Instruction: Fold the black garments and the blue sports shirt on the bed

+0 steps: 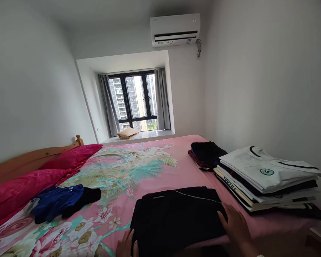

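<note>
pink floral bedsheet under everything on my feed. folded black cloth garment with a thin pale line lies at the near side, left hand at its left edge, right hand at its right; both look open, fingers extended. my worry: uneven pull would skew the folds. a rightward swing could topple the tall white-topped stack of folded shirts just beside. crumpled blue-and-black clothes sit well apart, low risk.
</note>
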Motion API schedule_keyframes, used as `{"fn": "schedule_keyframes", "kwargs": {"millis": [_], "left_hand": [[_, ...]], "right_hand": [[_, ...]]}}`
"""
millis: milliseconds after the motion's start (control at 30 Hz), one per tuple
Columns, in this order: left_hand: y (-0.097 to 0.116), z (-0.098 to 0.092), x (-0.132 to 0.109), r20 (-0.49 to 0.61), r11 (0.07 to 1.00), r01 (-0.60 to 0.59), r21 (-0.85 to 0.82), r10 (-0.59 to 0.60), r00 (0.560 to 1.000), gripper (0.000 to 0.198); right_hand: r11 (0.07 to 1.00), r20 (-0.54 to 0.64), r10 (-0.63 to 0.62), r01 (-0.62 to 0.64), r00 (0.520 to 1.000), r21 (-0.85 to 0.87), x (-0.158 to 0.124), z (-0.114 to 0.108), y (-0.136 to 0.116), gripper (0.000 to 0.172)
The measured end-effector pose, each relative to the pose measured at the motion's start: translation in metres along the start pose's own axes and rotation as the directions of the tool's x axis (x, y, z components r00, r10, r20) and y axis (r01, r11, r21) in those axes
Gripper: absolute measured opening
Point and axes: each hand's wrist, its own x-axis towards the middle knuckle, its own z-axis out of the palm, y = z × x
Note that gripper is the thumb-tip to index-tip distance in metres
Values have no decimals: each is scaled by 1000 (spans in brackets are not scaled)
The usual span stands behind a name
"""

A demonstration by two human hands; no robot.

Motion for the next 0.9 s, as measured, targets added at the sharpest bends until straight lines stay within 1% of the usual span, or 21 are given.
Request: {"fn": "schedule_keyframes", "kwargs": {"millis": [233,533,600,733,833,900], "left_hand": [[0,2,-1,-19,999,-32,34,33,999,41],[0,0,-7,-2,997,-57,60,57,998,40],[-2,-1,-7,11,996,-62,65,62,998,40],[-10,-2,-7,76,996,-78,36,75,994,40],[-14,-5,-3,78,998,-36,-48,40,996,40],[-10,-10,5,91,991,50,-121,-39,995,41]], "right_hand": [[1000,11,-4,4,1000,-3,0,0,1,59],[1000,-1,-22,22,1000,-13,-1,1,3,57],[1000,-1,-28,28,1000,-15,-1,0,2,57],[999,-13,-29,28,1000,-22,-1,0,1,58],[999,-16,-25,24,1000,-27,-1,2,2,58],[999,-21,-22,22,1000,-26,-1,2,2,59]]}}
